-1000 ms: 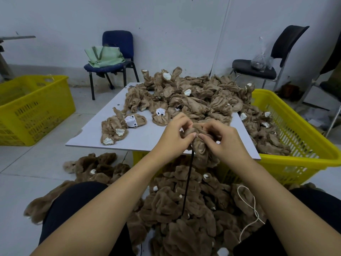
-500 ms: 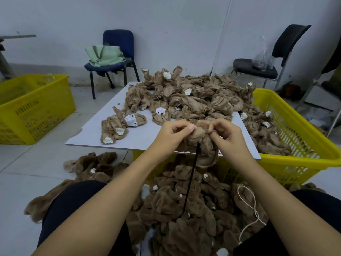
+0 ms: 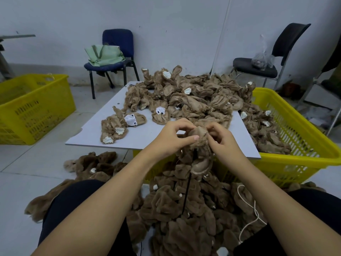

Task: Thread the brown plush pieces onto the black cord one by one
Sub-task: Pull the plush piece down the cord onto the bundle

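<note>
A brown plush piece [image 3: 200, 137] hangs over the near edge of the white table [image 3: 145, 137], held between both hands. My left hand [image 3: 173, 137] pinches its left side with thumb and fingers. My right hand [image 3: 221, 139] grips its right side with curled fingers. A black cord [image 3: 187, 189] runs straight down from under the piece into a heap of threaded brown plush pieces [image 3: 184, 209] between my knees. Many loose brown plush pieces [image 3: 193, 97] are piled on the far half of the table.
A yellow basket [image 3: 302, 145] with more plush pieces stands to the right of the table, another yellow basket [image 3: 31, 108] on the floor at the left. A blue chair [image 3: 114, 60] and a black chair [image 3: 267, 60] stand by the wall. A white string [image 3: 252, 209] lies by my right knee.
Both hands have shifted slightly right and kept working the plush piece; it now sits lower on the cord, with more of it bunched between the fingers.
</note>
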